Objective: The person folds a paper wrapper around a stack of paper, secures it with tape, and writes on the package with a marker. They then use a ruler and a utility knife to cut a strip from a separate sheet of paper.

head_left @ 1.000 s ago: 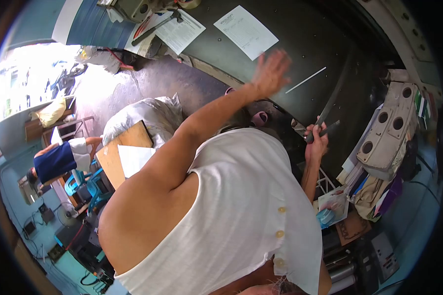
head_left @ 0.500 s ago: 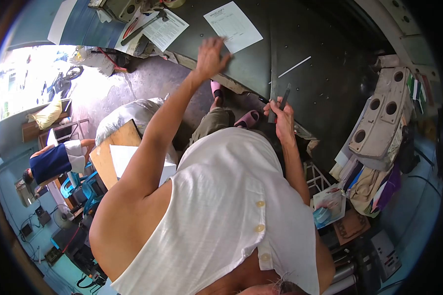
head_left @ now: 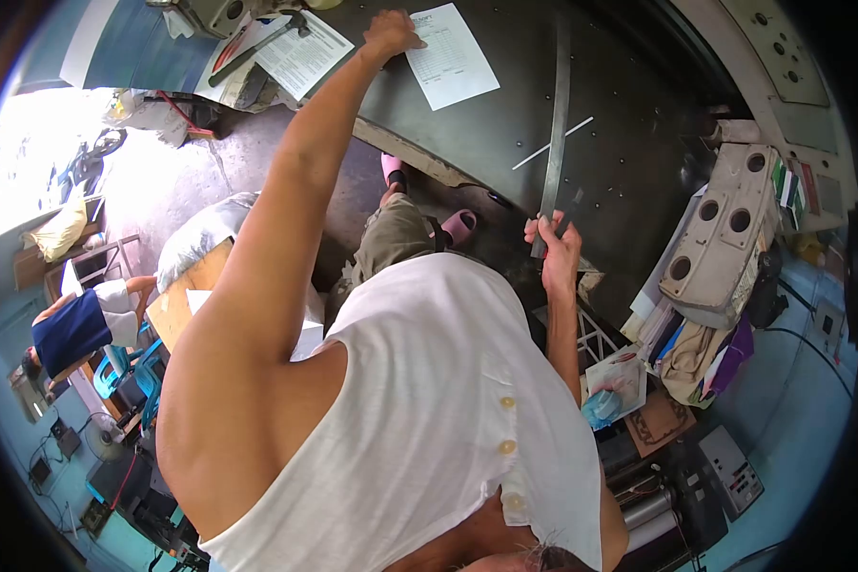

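My left hand [head_left: 394, 34] reaches to the left edge of a printed sheet of paper [head_left: 454, 59] on the dark metal table [head_left: 467, 143]. Its fingers are bent close together, with the thumb at the sheet's edge. Near the table's front edge, my right hand [head_left: 555, 246] grips the near end of a long flat metal ruler or strip [head_left: 558, 124]. The strip points away across the tabletop. It passes over a thin white strip [head_left: 534, 156] that lies slantwise.
A hammer [head_left: 257, 51] rests beside more printed papers [head_left: 307, 55] at the back left. On the right is a grey machine part [head_left: 720, 234] with round holes, above cloths [head_left: 696, 362]. Another person [head_left: 86, 324] is at the far left, near a wooden board [head_left: 172, 310].
My left hand has moved farther away, to the sheet's upper left edge, and the sheet has turned slightly. The metal strip in my right hand now extends across the table, over the white strip.
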Available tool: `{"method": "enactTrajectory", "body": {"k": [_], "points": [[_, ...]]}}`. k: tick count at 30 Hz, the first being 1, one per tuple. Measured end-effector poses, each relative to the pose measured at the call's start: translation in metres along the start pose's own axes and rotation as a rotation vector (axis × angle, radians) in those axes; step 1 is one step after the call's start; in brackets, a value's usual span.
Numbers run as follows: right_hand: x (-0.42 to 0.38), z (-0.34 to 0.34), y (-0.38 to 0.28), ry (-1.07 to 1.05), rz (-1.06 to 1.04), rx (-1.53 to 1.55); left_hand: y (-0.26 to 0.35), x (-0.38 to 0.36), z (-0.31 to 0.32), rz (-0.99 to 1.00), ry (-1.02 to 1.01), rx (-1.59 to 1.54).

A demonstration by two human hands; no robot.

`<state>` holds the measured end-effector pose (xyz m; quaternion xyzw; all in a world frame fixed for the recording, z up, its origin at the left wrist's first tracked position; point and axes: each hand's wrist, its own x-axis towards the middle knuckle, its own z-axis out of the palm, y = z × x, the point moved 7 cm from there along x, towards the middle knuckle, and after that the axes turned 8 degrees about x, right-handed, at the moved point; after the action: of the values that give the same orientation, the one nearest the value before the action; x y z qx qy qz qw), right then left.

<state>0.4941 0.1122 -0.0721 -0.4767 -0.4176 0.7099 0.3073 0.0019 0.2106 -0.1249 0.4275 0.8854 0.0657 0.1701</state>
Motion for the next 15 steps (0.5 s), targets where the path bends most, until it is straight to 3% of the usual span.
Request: {"method": "enactTrajectory", "body": {"k": [4, 10, 13, 15], "points": [[-0.006, -0.008, 0.009, 0.037, 0.006, 0.023, 0.012, 0.003, -0.006, 0.197, 0.092, -0.285], [-0.01, -0.02, -0.001, 0.014, 0.005, 0.02, 0.119, -0.019, -0.023, 0.7, -0.173, -0.412], [-0.015, -0.03, -0.006, -0.002, -0.013, 0.045, 0.18, -0.032, 0.001, 1.023, -0.412, 0.048], [-0.019, -0.035, -0.009, 0.0, -0.023, 0.053, 0.218, -0.044, 0.019, 1.116, -0.44, 0.252]]}}
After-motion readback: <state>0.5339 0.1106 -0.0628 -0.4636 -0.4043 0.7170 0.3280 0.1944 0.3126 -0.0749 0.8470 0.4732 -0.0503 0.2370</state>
